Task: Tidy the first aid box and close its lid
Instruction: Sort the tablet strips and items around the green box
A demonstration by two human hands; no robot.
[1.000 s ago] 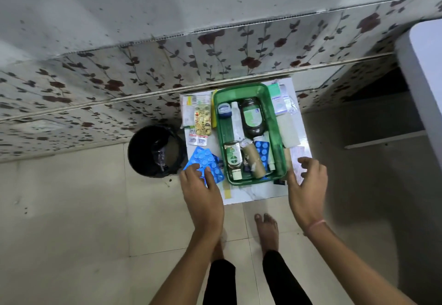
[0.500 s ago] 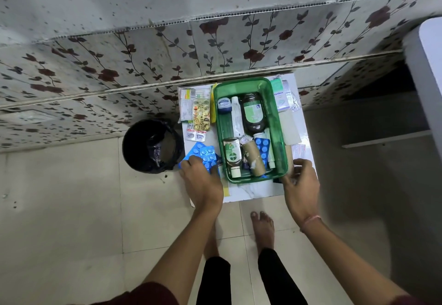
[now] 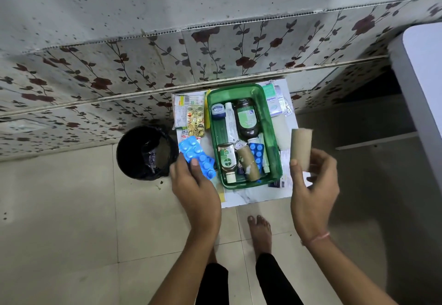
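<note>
Both hands hold one item each beside the open green first aid box.

The green first aid box (image 3: 269, 123) stands on the small white counter (image 3: 251, 196) against the flowered wall, with no lid on it. Inside lie a dark brown bottle (image 3: 246, 118), a Dettol bottle (image 3: 226, 158), a white tube (image 3: 230, 120), a brown roll (image 3: 248, 164) and a blue strip (image 3: 257, 152). The left hand (image 3: 196, 190) is just left of the box, its fingers (image 3: 195, 162) closed on a blue blister pack (image 3: 196, 154). The right hand (image 3: 311, 192) is on the right side of the box, fingers (image 3: 293, 164) curled around a beige bandage roll (image 3: 301, 146), held upright. A black bin (image 3: 146, 152) stands on the floor, left of the counter.
</note>
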